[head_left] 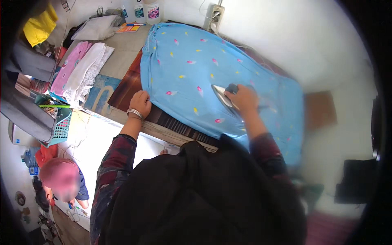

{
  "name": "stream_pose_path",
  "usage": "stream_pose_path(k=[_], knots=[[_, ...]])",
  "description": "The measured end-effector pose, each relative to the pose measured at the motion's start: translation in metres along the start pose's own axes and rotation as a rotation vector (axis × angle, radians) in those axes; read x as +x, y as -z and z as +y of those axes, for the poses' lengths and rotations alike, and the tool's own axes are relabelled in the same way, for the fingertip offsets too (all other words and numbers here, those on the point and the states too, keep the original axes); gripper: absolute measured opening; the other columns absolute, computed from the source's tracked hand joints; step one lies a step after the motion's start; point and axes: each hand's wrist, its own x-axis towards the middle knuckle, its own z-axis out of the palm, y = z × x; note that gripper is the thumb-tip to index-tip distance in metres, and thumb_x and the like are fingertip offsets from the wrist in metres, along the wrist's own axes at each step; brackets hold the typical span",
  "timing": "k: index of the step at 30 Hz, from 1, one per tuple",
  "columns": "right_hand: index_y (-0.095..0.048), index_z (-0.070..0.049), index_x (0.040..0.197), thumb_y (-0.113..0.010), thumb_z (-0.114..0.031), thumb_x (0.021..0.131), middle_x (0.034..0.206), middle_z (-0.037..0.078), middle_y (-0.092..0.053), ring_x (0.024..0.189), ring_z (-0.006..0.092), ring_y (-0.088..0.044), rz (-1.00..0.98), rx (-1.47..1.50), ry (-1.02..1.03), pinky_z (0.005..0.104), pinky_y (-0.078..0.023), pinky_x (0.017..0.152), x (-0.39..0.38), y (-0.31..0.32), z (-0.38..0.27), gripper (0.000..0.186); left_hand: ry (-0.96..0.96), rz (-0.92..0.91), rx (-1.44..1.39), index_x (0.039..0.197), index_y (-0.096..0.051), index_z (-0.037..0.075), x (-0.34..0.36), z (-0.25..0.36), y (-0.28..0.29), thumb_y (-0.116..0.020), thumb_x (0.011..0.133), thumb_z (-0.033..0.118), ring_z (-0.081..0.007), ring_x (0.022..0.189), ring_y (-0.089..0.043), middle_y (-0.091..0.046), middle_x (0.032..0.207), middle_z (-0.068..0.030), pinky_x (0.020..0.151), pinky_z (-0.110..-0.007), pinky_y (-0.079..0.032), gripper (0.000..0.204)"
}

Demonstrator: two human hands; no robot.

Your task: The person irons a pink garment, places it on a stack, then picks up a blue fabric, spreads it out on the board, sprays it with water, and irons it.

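A light blue cloth (192, 65) with small pink and yellow marks lies spread over a dark striped ironing surface (171, 122). My right hand (245, 98) grips the handle of a clothes iron (223, 96), whose shiny soleplate rests on the cloth. At the cloth's near left edge, my left hand (140, 103), with silver bangles on the wrist, pinches and holds the fabric flat.
Folded pink and white laundry (81, 67) lies on the table to the left, with plastic bottles (141, 10) at the back. A teal basket (61, 124) hangs off the left edge. Another person (61, 177) sits low at the lower left. A wall socket (214, 14) is behind the cloth.
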Motion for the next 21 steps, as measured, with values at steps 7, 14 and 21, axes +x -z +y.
stream_pose_path(k=[7,14,21], knots=[[-0.065,-0.011,0.085,-0.069,-0.056,0.071,0.081,0.012,-0.067,0.078,0.0341,-0.064,-0.18,-0.051,0.425,0.0422,-0.048,0.071,-0.021,-0.017,-0.114,0.047,0.017,-0.033,-0.122,0.078,-0.052,0.007,-0.009,-0.01,0.005,-0.054,0.07,0.008,-0.0334,0.081,-0.053,-0.053,0.081,-0.0116,0.071,-0.045,-0.042,0.008],[-0.066,-0.01,0.089,-0.067,-0.058,0.072,0.085,0.013,-0.068,0.083,0.0324,-0.065,-0.075,-0.034,0.105,0.0419,-0.049,0.071,0.096,-0.029,-0.151,0.051,-0.024,0.049,-0.275,0.077,-0.052,0.007,-0.001,-0.008,0.008,-0.055,0.068,0.006,-0.0332,0.084,-0.053,-0.055,0.087,-0.012,0.074,-0.043,-0.043,0.01],[-0.066,-0.011,0.085,-0.068,-0.058,0.071,0.082,0.013,-0.068,0.079,0.0314,-0.066,-0.17,-0.084,0.108,0.0421,-0.049,0.07,0.043,-0.029,-0.171,0.048,0.01,-0.012,-0.335,0.08,-0.053,0.009,-0.004,-0.009,0.013,-0.057,0.069,0.006,-0.0267,0.093,-0.056,-0.062,0.103,-0.0043,0.08,-0.04,-0.042,0.011]])
